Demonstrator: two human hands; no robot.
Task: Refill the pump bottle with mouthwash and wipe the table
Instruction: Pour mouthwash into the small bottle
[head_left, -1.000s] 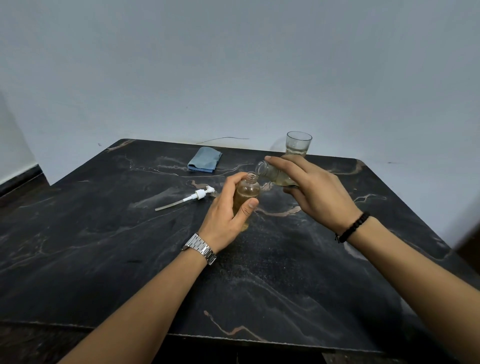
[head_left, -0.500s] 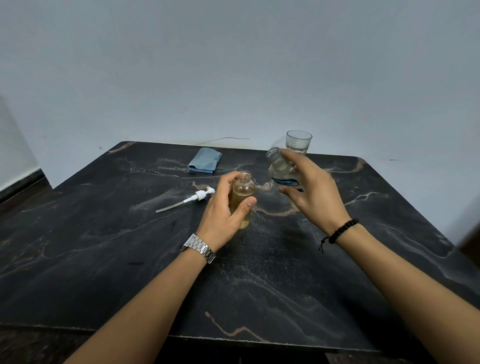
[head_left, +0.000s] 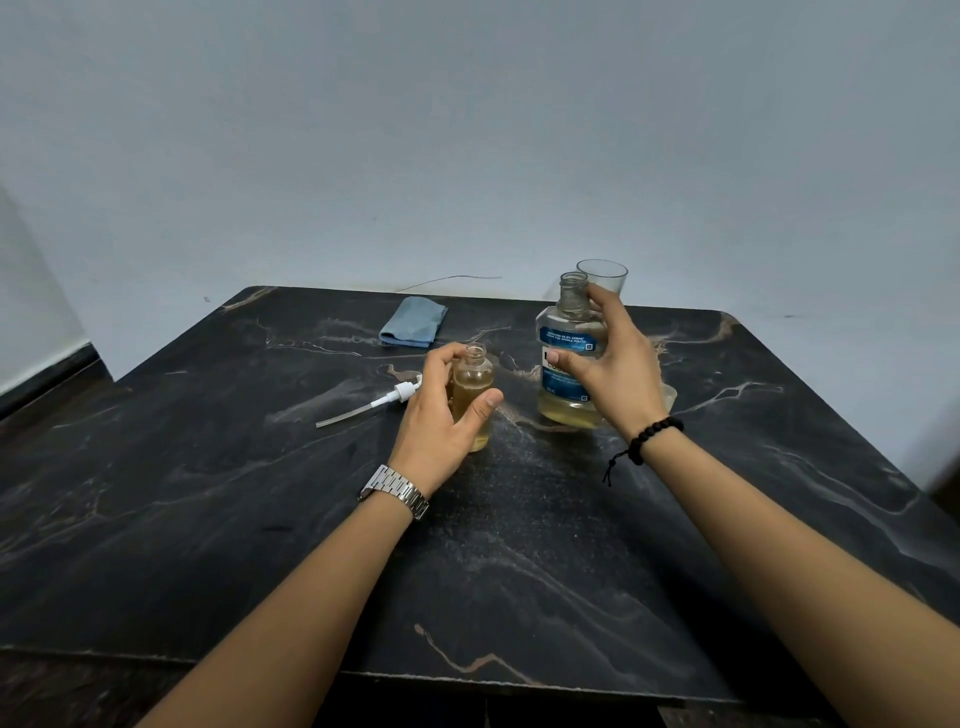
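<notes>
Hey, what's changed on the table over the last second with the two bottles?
The right hand has swung the mouthwash bottle from tilted over the small bottle's mouth to upright, base at the table, still gripping it. The left hand still holds the small bottle. Pump, cloth and glass stayed put.

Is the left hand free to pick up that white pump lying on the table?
Probably not yet: the left hand grips the small bottle. The pump lies just beside it with nothing between, so letting go would open the way.

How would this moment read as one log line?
left hand: holds small bottle, uncapped | right hand: holds mouthwash bottle upright | pump head, blue cloth: on table
</notes>
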